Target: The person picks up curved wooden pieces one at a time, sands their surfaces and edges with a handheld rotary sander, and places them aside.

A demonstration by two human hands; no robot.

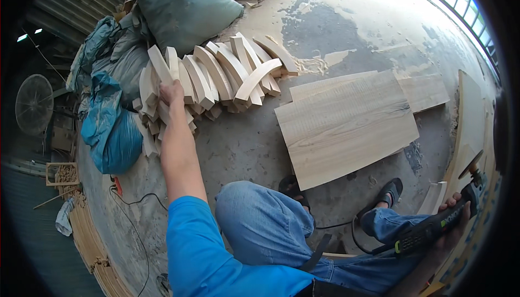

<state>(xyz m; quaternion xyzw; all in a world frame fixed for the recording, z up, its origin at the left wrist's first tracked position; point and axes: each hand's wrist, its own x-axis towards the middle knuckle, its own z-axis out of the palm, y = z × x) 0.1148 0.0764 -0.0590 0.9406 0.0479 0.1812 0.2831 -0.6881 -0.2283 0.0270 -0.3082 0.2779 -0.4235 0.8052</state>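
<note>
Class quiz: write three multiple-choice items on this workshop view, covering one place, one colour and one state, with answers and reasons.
1. Where is the left hand?
A on the pile of curved wood pieces
B on the flat boards
C on the fan

2. What colour is the sleeve?
A red
B blue
C white

3. What is the right hand doing?
A hanging empty
B gripping a power tool
C resting on a knee

Answers: 1 A, its fingers touch a curved piece; 2 B, bright blue cloth; 3 B, fingers wrap the tool's dark body.
</note>
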